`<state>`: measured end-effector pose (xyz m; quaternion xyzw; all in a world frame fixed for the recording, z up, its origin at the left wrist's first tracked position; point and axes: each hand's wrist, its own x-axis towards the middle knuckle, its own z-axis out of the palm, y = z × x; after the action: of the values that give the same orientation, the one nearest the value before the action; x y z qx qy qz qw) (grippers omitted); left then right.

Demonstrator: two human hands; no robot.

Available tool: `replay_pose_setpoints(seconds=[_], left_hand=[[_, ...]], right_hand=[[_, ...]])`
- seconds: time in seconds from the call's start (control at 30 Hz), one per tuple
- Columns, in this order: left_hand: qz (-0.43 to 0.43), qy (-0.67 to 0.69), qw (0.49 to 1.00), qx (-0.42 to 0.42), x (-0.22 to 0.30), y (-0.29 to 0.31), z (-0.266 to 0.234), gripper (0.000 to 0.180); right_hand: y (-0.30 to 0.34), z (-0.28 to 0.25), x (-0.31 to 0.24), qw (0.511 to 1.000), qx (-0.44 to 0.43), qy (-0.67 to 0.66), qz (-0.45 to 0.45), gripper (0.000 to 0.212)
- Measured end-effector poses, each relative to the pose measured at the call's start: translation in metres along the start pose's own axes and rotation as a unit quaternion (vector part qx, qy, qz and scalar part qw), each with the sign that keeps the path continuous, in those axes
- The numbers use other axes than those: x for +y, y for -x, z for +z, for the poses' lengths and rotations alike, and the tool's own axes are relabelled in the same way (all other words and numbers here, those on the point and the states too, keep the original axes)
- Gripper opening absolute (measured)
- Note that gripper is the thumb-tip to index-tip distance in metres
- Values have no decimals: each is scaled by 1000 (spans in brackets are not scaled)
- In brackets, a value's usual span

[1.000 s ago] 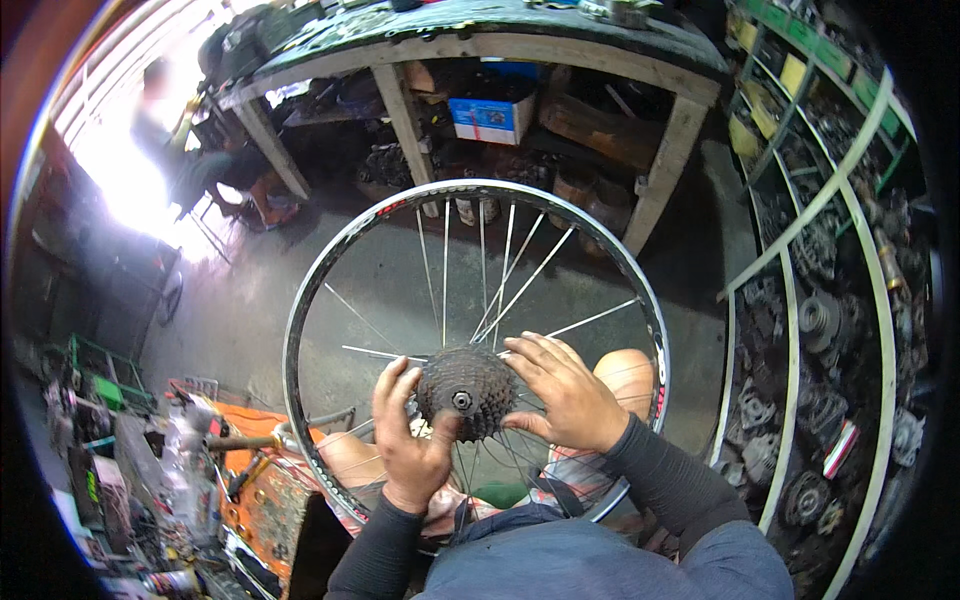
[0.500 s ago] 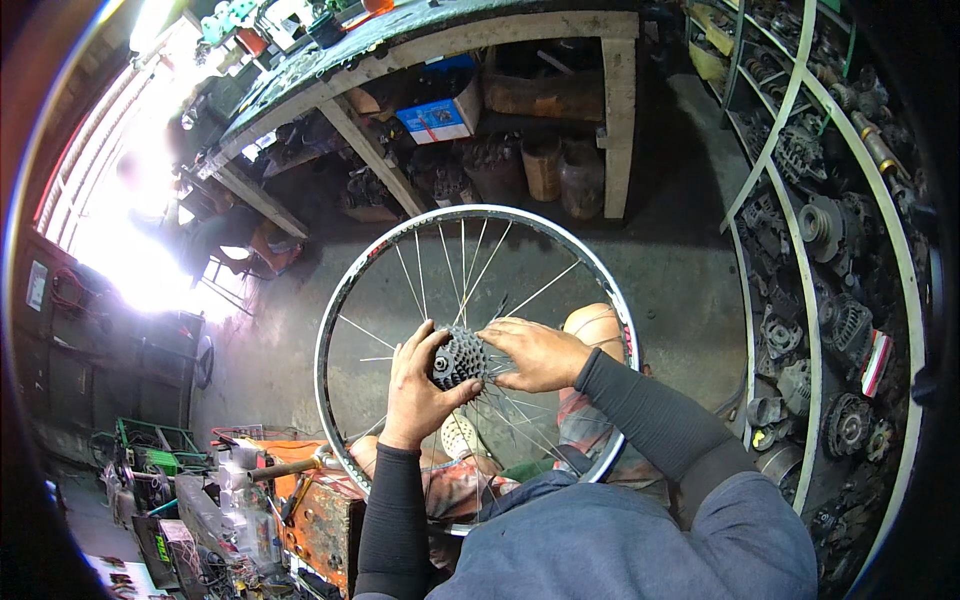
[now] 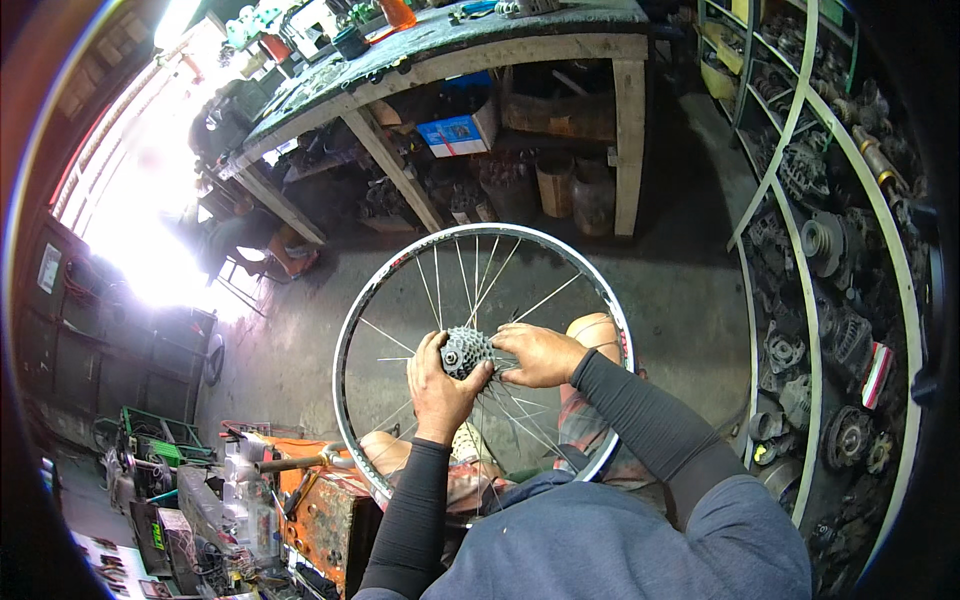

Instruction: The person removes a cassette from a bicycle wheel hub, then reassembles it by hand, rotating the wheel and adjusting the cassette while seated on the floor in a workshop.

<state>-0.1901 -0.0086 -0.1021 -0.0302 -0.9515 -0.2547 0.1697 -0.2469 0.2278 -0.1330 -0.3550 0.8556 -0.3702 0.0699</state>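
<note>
A bicycle wheel (image 3: 480, 229) with a pale rim stands over my lap, its spokes running to a hub that carries a sprocket cassette (image 3: 466, 350). My left hand (image 3: 440, 395) is closed round the near left side of the cassette, thumb on its lower edge and fingers over its upper left. From the right, my right hand (image 3: 540, 354) reaches in with bent fingers at the cassette's back edge, beside the spokes. Its fingertips are partly hidden there. The hub's end shows in the middle of the smallest sprocket.
A workbench (image 3: 500, 38) stands ahead, with a blue and white box (image 3: 450, 137) and metal drums beneath. Shelves (image 3: 815, 330) full of used alternators and pulleys line the right. At lower left are a worn orange box (image 3: 325, 535) and tangled parts. A person's leg (image 3: 285, 250) shows near the bright doorway.
The view has shifted, so bench and wheel appear lower. My left hand's fingers have shifted on the cassette, and my right hand's fingers are more bent at its back edge.
</note>
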Motion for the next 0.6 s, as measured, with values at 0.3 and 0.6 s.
replay_pose_setpoints(seconds=[0.3,0.6], left_hand=[[-65,-34,994,85,11,16,13,87],[-36,-28,997,61,19,16,3,96]], right_hand=[[4,5,-11,997,52,35,-41,53],[12,0,-11,998,33,46,-14,59]])
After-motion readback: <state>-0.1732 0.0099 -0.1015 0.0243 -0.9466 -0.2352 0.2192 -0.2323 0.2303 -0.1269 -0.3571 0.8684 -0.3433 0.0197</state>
